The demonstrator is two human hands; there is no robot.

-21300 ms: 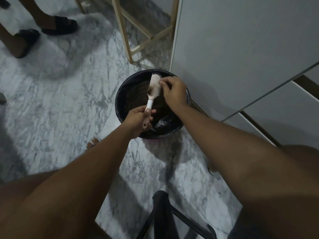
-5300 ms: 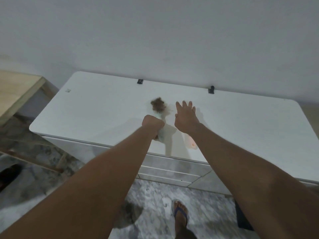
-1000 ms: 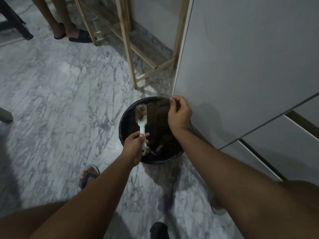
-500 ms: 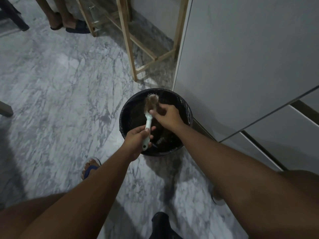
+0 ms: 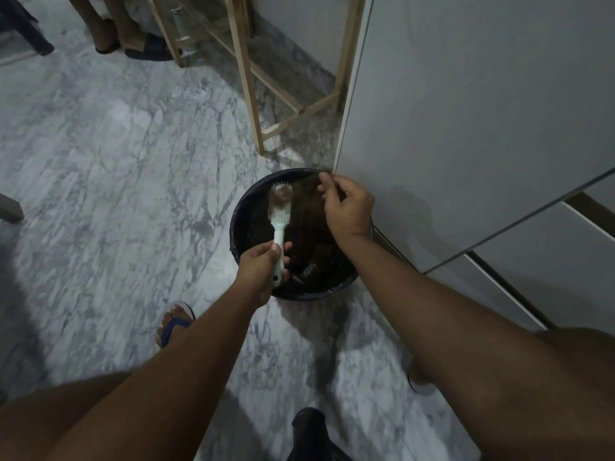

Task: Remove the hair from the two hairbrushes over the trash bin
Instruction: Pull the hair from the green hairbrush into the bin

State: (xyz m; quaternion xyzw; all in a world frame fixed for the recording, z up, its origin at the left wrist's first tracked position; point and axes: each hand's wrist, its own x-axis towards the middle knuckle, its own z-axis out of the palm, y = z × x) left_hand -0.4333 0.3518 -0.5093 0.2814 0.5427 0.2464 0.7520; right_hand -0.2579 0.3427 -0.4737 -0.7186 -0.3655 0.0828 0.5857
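So here the mint-and-white hairbrush (image 5: 280, 207) is held over the far left part of the black trash bin (image 5: 240, 211), which sits on the marble floor (image 5: 116, 161) right at the corner of a white cabinet (image 5: 466, 111). The left hand (image 5: 263, 266) has its grip wrapped around the handle, bristles facing up. The right hand (image 5: 349, 207) is over the bin's far right side, and its fingertips (image 5: 322, 188) are pinching a thin sheet of hair (image 5: 304, 194) that stretches back to the brown wad sitting on the brush head. I can't see the other brush anywhere in view.

My take on doing this bit well:

- Pull up along the bristles, not sideways across them. Sideways looks likely to snap the strands and leave the wad behind.
- That pinch only has a few strands. I'd go back in low, at the base of the bristles, and grab the whole mat.
- Hold the handle firm so the head doesn't twist when the tug comes.
- Let go only above the middle of the bin. Loose hair drifts, and the right hand is close to the rim by the cabinet.
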